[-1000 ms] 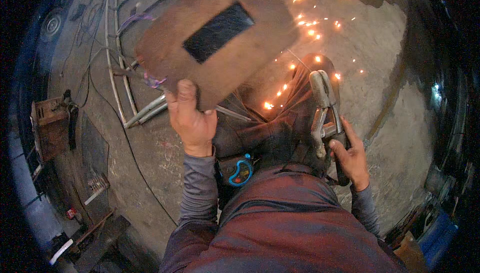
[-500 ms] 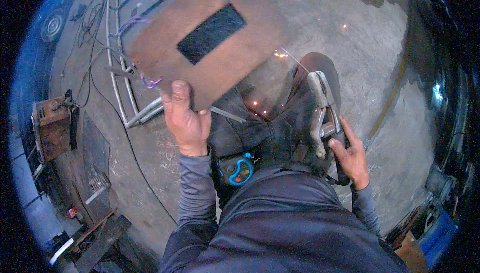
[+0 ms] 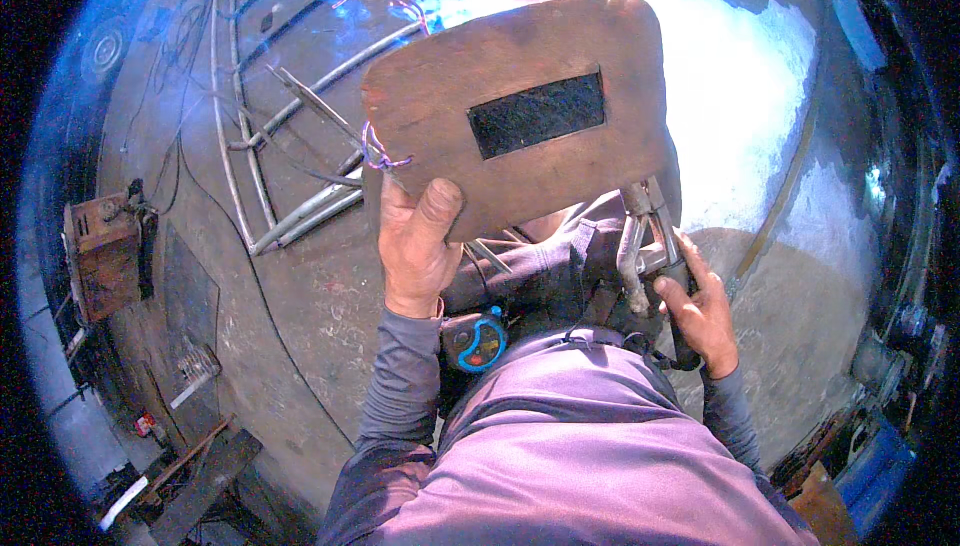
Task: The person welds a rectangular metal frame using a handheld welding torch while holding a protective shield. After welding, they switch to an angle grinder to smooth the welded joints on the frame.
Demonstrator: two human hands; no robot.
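Brown rectangular welding hand shield point(image 3: 520, 116) with a dark rectangular viewing window point(image 3: 537, 114) sits upper centre of the head view, held up between our head and a bright blue-white glare on the floor behind its upper right edge. Our left hand point(image 3: 415, 246) grips the shield at its lower left edge: thumb laid up across the near face, remaining fingers wrapped behind the board and out of sight. A short purple wire tie point(image 3: 378, 151) loops at the shield's left edge, just above that hand. Our right hand point(image 3: 700, 311) is closed around the dark handle of a metal clamp-type electrode holder point(image 3: 645, 236), whose upper end passes behind the shield's lower right corner; the tip is hidden. Both forearms wear grey-purple long sleeves point(image 3: 405, 376). A small round blue and orange tape measure point(image 3: 478, 339) lies near our waist, between the two arms. On the grey concrete floor point(image 3: 300, 316), left of the shield, lies a frame of thin grey metal tubes point(image 3: 250, 146). A rusty brown metal box point(image 3: 100, 256) stands at the far left, well apart from the hands. Sparks show at the upper rim above the shield.
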